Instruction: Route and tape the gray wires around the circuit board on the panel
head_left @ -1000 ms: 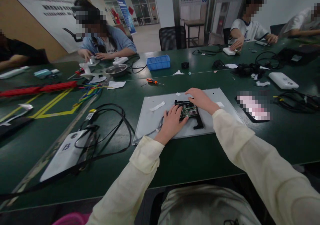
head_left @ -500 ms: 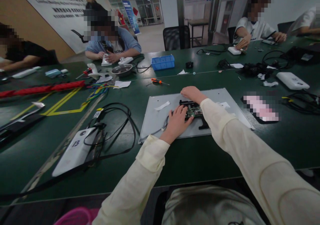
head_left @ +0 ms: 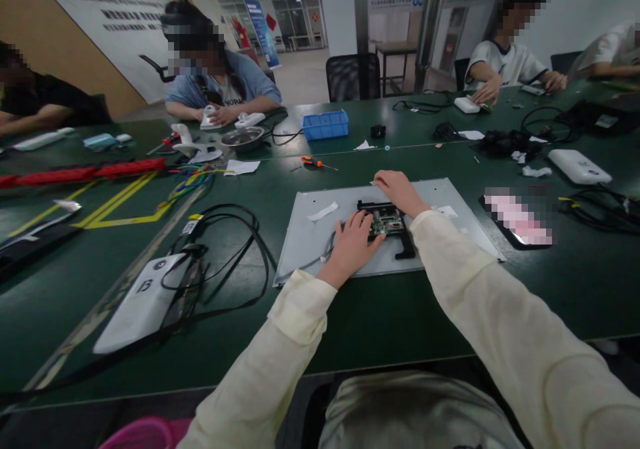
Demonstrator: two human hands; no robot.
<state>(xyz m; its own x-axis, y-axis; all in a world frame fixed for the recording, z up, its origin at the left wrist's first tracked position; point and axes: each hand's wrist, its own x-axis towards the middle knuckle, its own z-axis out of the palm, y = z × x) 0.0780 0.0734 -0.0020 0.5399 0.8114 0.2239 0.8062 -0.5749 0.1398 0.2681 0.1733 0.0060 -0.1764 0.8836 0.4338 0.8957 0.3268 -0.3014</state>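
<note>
Left hand [head_left: 353,244]: laid palm-down over the left part of the circuit board [head_left: 389,225], with fingers loosely parted and slightly bent; resting on the board rather than wrapped around it.
Right hand [head_left: 400,191]: near the far edge of the grey panel [head_left: 301,239], with fingers drawn together; a pale sliver at the tips, too small to identify or to tell whether gripped.
Circuit board: near the middle of the grey panel, partly hidden under the left hand, bordered behind and on the right by the black frame [head_left: 407,244].
Grey panel: flat on the green tabletop [head_left: 390,316], directly in front of the person.
On the panel: a white strip [head_left: 323,211] to the left of the black frame, a white scrap [head_left: 447,212] beside the right cuff, a grey cable [head_left: 311,263] running out to the left.
Right of the panel: a phone [head_left: 517,217] lying flat, with a pixelated pink screen.
Beyond the panel: an orange-handled screwdriver [head_left: 313,162], then a blue basket [head_left: 325,125], with a metal bowl [head_left: 243,138] to the left.
Left of the panel: a white casing [head_left: 137,306] marked B, crossed by black cable [head_left: 253,226].
Across the tabletop: a co-worker in a blue shirt [head_left: 254,82], bent over small white parts; farther right, a co-worker in a white T-shirt [head_left: 517,62], with one hand near a white box [head_left: 466,105].
</note>
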